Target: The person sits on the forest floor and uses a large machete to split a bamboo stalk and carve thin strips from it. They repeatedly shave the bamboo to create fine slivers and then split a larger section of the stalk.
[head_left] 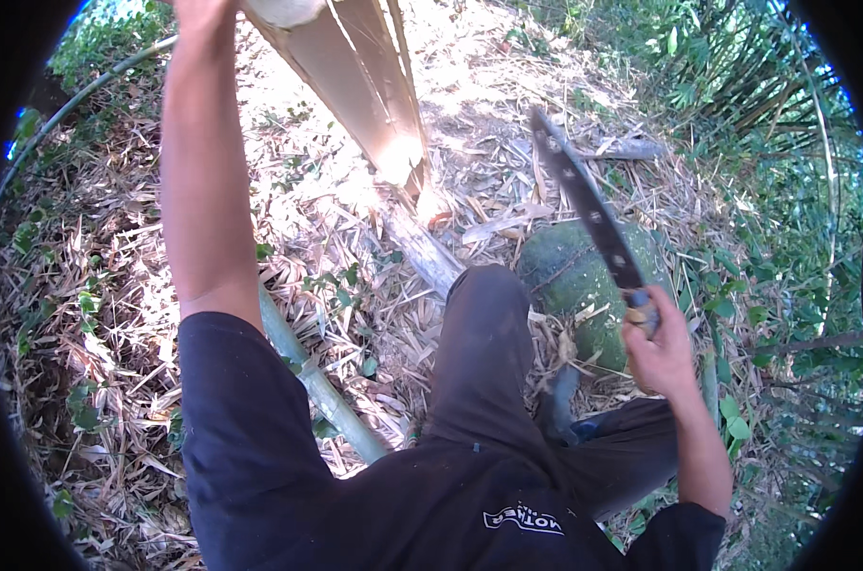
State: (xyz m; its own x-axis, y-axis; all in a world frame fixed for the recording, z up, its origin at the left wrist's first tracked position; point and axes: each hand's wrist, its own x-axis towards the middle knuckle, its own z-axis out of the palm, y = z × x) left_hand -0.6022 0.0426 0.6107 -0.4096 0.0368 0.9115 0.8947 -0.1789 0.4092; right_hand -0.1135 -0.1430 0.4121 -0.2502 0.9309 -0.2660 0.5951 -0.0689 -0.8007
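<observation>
My right hand (pixel 662 347) is closed round the handle of a machete (pixel 593 211). The dark blade has a row of small holes and points up and to the left, apart from anything else. My left arm is raised along the left side, and only the base of my left hand (pixel 201 9) shows at the top edge. Its fingers are out of the picture. Close to it stands a split, tan length of what looks like thick bamboo (pixel 355 71), wide at the top and narrowing toward the ground, with pale split edges.
A mossy green boulder (pixel 584 314) lies beside my bent knee (pixel 489 314). A grey log (pixel 422 249) runs from the knee to the tan piece's foot. A green bamboo pole (pixel 322 385) lies at left. Dry leaves cover the ground, with bushes at right.
</observation>
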